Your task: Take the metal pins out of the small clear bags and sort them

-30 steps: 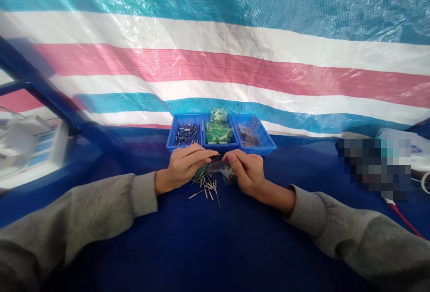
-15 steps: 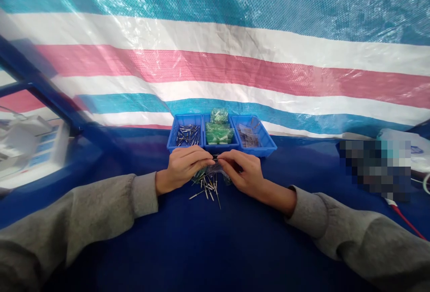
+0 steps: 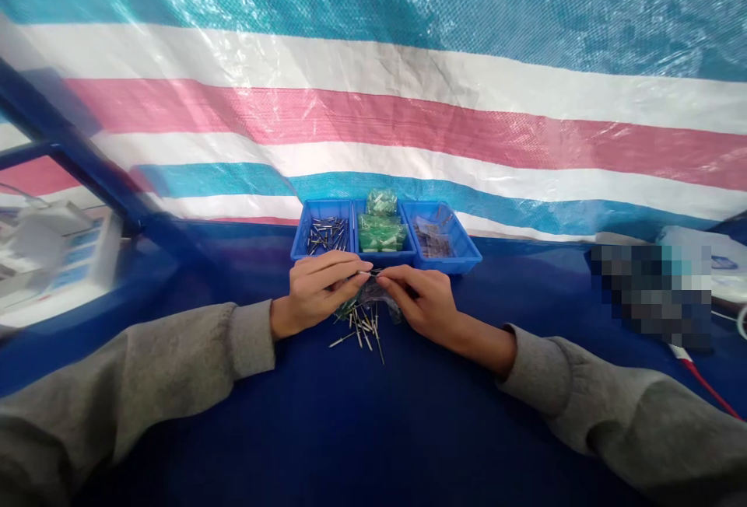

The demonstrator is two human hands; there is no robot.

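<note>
My left hand (image 3: 324, 288) and my right hand (image 3: 425, 301) meet in front of the bins, each closed in a pinch. Between the fingertips shows a thin metal blind rivet (image 3: 374, 273), held from both sides; whether there is more than one I cannot tell. Just below, a loose pile of blind rivets (image 3: 362, 326) lies on the blue table. A crumpled clear plastic bag (image 3: 378, 297) is behind the pile, partly hidden by my hands. Something green beside it is mostly covered by my left hand.
Three blue bins stand behind my hands: the left bin (image 3: 299, 239) holds rivets, the middle one green packets (image 3: 381, 233), the right one clear bags (image 3: 433, 237). A striped sheet (image 3: 373, 114) hangs behind. At right lie a blurred-out object (image 3: 654, 293) and a red cable (image 3: 709, 384).
My left fingertips have shifted slightly left and parted a little from the right ones, so more of the metal between them shows. The pile and bins stay as they were.
</note>
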